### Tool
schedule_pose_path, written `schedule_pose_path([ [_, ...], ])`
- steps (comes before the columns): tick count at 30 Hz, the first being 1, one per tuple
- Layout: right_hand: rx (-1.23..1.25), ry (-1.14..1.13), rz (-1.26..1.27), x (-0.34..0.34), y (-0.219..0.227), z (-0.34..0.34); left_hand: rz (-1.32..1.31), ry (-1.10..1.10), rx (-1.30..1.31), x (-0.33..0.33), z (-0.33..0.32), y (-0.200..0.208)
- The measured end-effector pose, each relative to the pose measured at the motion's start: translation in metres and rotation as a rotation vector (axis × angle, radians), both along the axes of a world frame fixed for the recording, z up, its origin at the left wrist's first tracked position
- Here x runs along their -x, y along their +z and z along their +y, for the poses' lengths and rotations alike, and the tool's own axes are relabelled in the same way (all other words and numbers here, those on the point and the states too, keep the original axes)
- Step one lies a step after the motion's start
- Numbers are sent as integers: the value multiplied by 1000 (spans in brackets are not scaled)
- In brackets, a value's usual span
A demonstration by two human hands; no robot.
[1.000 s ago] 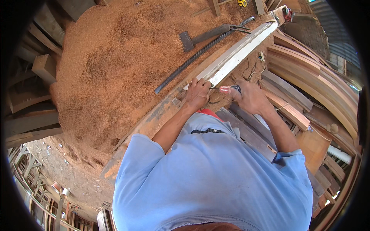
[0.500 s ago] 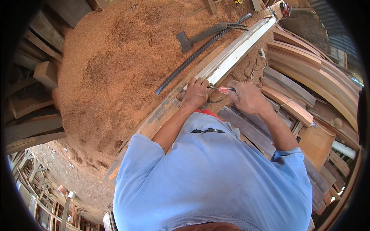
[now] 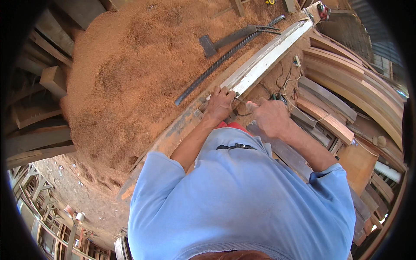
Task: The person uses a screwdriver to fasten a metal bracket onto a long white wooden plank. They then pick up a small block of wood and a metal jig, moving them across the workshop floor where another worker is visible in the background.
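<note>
A long timber with a white-painted face (image 3: pixel 260 76) runs from my hands toward the upper right. At its near end my left hand (image 3: pixel 220 104) grips the wood, fingers curled over the edge. My right hand (image 3: pixel 272 118) is closed round the handle of a screwdriver (image 3: pixel 240 100). The thin shaft points left to the timber's end, beside my left fingertips. Its tip is too small to make out, and my fist covers most of the handle.
A broad sawdust heap (image 3: pixel 125 82) lies to the left. On it rest a hammer (image 3: pixel 209 46) and a ribbed steel bar (image 3: pixel 216 65). Stacked boards (image 3: pixel 346 78) and a pale cable (image 3: pixel 286 82) lie right. A red tool (image 3: pixel 323 11) stands at the timber's far end.
My right hand has turned over the screwdriver handle, so its red part, visible before, is now mostly covered. My left hand keeps its place on the timber.
</note>
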State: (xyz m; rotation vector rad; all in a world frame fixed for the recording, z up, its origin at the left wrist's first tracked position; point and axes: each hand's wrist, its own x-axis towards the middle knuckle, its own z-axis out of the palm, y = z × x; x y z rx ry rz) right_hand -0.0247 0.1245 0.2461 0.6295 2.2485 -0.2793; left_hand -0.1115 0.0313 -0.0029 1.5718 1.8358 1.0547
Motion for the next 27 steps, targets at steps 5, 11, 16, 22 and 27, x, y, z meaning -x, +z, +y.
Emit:
schedule_pose_path([
  [5,219,-487,403,-11,-10,39,0,1,31,4,2,11],
  [11,364,-593,5,-9,-24,53,-39,-3,3,2,3,0],
  [16,182,-320,95,-3,-10,56,-160,35,-75,5,2,-10],
  [22,141,-210,20,15,-6,43,-150,9,-19,6,3,-8],
  [27,176,-199,-6,15,-15,41,-189,23,-53,6,2,-4],
])
